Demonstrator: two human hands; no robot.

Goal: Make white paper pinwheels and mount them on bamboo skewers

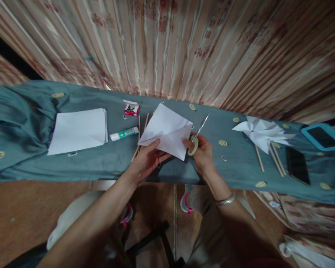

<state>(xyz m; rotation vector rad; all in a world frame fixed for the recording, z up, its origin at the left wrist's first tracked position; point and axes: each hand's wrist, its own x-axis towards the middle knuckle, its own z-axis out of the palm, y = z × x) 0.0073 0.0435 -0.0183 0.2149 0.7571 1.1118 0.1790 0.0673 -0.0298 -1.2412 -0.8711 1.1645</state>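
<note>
A white square sheet of paper (167, 124) with a diagonal crease is held up over the table. My left hand (145, 158) pinches its lower left edge, thumb on top and fingers underneath. My right hand (202, 150) has its thumb on the sheet's right corner and also holds scissors (203, 123) by their pale green handles, the blades pointing up and away. Partly hidden beneath the paper and my left hand lie thin wooden sticks (139, 124). Just left of them is a glue stick (125, 133) with a green and white label.
A stack of white paper (78, 130) lies at left. Behind the glue stick stands an open red box (131, 108) of small metal pieces. On the right are paper pinwheels (258, 132) on sticks, a black phone (297, 165) and a blue-framed device (324, 136). A curtain (167, 48) hangs behind the cloth-covered table (223, 163).
</note>
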